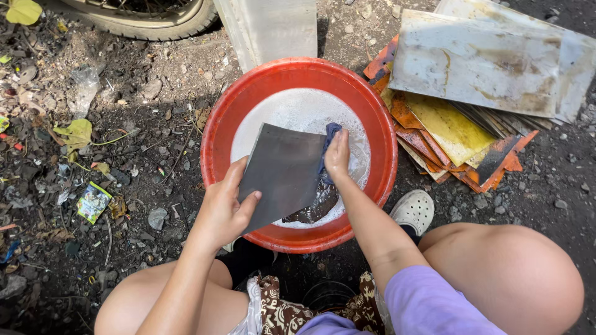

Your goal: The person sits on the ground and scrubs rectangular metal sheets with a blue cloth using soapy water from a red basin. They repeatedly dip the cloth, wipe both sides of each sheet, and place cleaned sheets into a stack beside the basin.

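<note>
My left hand grips the lower left edge of a dark grey flat sheet, holding it tilted over a red round basin. The basin holds soapy, foamy water. My right hand presses a dark blue cloth against the right edge of the sheet. A wet dark part of the cloth or sheet hangs into the water below.
A stack of dirty orange, yellow and whitish sheets lies on the ground to the right of the basin. A tyre and a grey block stand behind it. Litter and leaves cover the dirt at left. My knees and a white shoe are below.
</note>
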